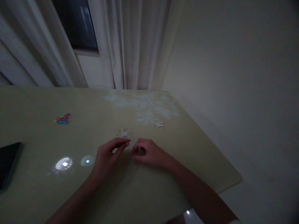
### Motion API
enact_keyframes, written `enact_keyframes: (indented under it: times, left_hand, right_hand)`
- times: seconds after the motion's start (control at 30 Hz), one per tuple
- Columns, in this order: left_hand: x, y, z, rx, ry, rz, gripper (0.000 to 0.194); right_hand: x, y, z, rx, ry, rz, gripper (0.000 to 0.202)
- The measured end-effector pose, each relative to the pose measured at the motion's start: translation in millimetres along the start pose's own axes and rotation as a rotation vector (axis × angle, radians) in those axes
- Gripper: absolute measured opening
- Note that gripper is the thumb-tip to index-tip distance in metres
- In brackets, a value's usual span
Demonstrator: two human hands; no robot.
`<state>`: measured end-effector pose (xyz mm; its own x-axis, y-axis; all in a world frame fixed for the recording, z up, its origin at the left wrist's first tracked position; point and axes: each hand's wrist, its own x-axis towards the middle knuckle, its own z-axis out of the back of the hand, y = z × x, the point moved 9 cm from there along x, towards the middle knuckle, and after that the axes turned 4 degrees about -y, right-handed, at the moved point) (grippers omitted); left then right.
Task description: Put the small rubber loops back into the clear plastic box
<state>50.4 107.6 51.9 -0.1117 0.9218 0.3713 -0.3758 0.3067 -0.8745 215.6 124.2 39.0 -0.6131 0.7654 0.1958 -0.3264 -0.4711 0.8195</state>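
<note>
The clear case lies flat on the pale, glossy table, with some white and yellowish bits showing in it, too small and dim for me to name. My left hand is just on the near side of the case, thumb and forefinger pinched on a small pale piece whose shape I can't make out; the piece sits right by the case's near edge. My right hand is near the case's near right corner, fingers and thumb curled round into a loop; a pale sliver shows inside that loop, but I can't tell whether I'm gripping it. My two hands are close together, though apart. To the right of the case and a little beyond it is a little cluster of white pieces. Well to the left of the case, slightly farther back, there's a heap of small coloured pieces in pink, orange, green and blue. Farther left and nearer to me than the case lies a dark flat device, cut off by the edge of my view. Beyond the case, a white leafy pattern spreads over the tabletop, and past that hang pale curtains.
</note>
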Motion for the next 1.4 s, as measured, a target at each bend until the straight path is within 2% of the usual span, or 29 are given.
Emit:
enact_keyframes:
  times: [0.1,0.23,0.4,0.6,0.77,0.9,1.0,1.2,1.4]
  left_hand:
    - [2,6,3.2,-0.019,-0.03,0.032,0.015]
    - [3,10,2.8,-0.04,-0.023,0.058,0.014]
    - [3,8,3.8,-0.04,-0.007,0.031,0.012]
    - [7,-2,4.6,-0.097,0.011,-0.046,0.01]
    - [7,1,3.8,-0.086,0.015,0.02,0.01]
    - [6,1,4.3,-0.067,0.011,0.019,0.011]
    - [7,-1,5.7,-0.085,0.003,-0.001,0.01]
    - [8,-9,7.0,-0.095,0.007,-0.076,0.006]
    - [6,-7,3.8,-0.074,0.033,-0.082,0.006]
  right_hand:
    - [-5,6,-12,-0.163,0.189,0.082,0.009]
    - [-8,12,-23,-0.297,0.274,0.15,0.008]
    - [-9,17,-29,-0.514,0.254,0.184,0.011]
    - [-7,17,-9,-0.349,0.138,0.13,0.012]
    - [-10,13,-22,-0.347,0.233,0.164,0.014]
    - [-10,9,-29,-0.44,0.24,0.184,0.009]
    - [-9,8,-26,-0.448,0.241,0.165,0.01]
    - [-6,11,-6,-0.317,0.181,0.134,0.013]
    - [-9,9,-17,-0.412,0.24,0.187,0.01]
